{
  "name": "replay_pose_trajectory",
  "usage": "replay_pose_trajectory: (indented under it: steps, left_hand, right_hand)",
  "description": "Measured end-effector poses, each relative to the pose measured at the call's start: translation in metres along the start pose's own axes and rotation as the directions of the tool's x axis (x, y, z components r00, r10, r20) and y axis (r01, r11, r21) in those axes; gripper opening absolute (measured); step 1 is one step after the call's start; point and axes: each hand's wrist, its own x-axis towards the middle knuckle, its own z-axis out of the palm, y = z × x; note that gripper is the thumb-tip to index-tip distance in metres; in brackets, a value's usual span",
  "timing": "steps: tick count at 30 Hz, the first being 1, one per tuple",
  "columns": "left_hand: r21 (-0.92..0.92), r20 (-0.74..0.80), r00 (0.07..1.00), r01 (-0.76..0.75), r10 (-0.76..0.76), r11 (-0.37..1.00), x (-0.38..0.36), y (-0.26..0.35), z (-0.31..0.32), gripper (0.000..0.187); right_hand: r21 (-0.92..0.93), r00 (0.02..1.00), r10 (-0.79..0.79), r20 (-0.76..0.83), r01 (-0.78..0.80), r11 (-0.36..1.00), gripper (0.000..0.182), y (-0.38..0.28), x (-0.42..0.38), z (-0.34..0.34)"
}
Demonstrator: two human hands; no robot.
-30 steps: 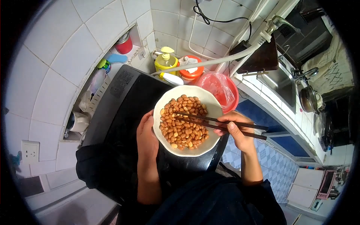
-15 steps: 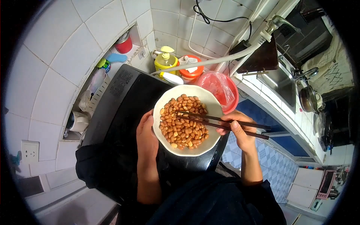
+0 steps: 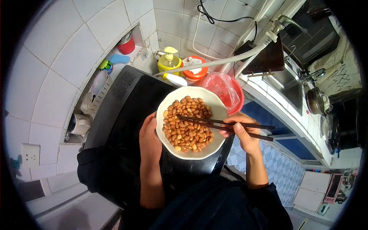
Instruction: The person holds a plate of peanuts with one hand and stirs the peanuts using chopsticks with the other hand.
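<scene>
A white bowl (image 3: 217,109) with a wavy rim holds many glossy brown peanuts (image 3: 188,132), a few of them paler. My left hand (image 3: 150,134) grips the bowl's left side, thumb near the rim and the other fingers hidden beneath. In my right hand (image 3: 242,132) is a pair of dark chopsticks (image 3: 214,122), pinched between thumb and fingers at the bowl's right edge. Their tips rest among the peanuts, left of the bowl's middle, close together.
Below the bowl is a black-topped appliance (image 3: 134,103). Behind it stand a yellow pump bottle (image 3: 169,64), an orange-lidded tub (image 3: 195,73) and a red bin (image 3: 235,96) with a plastic liner. A grey hose (image 3: 218,61) crosses above. At right is a sink (image 3: 285,86).
The chopsticks have shifted slightly left, their tips now a little further into the left part of the peanuts. The bowl and my left hand stay put.
</scene>
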Motion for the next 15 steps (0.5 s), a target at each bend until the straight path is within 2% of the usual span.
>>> replay_pose_trajectory:
  steps: [4, 6, 10, 11, 15]
  left_hand:
    - [-0.042, -0.016, 1.000, 0.002, -0.003, 0.999, -0.001, 0.002, 0.003, 0.031]
    - [-0.042, -0.015, 1.000, 0.003, -0.003, 0.999, -0.001, 0.001, 0.002, 0.031]
    - [-0.051, 0.009, 1.000, 0.002, -0.002, 0.999, 0.000, 0.000, 0.000, 0.031]
    - [-0.051, 0.008, 1.000, 0.002, -0.002, 0.999, 0.001, 0.000, -0.001, 0.031]
    - [-0.022, -0.003, 1.000, 0.002, -0.002, 1.000, 0.001, 0.000, 0.000, 0.032]
  right_hand:
    - [0.029, 1.000, 0.020, 0.020, -0.020, 0.999, 0.030, 0.000, 0.000, -0.002]
    - [0.073, 0.999, 0.022, -0.027, -0.020, 0.997, 0.029, 0.001, -0.002, -0.004]
    - [0.187, 0.970, 0.112, -0.214, -0.072, 0.980, 0.030, 0.010, 0.001, -0.015]
    - [0.176, 0.942, 0.133, -0.308, -0.081, 0.981, 0.030, 0.012, 0.003, -0.015]
    - [0.165, 0.920, 0.145, -0.365, -0.089, 0.982, 0.032, 0.011, 0.004, -0.021]
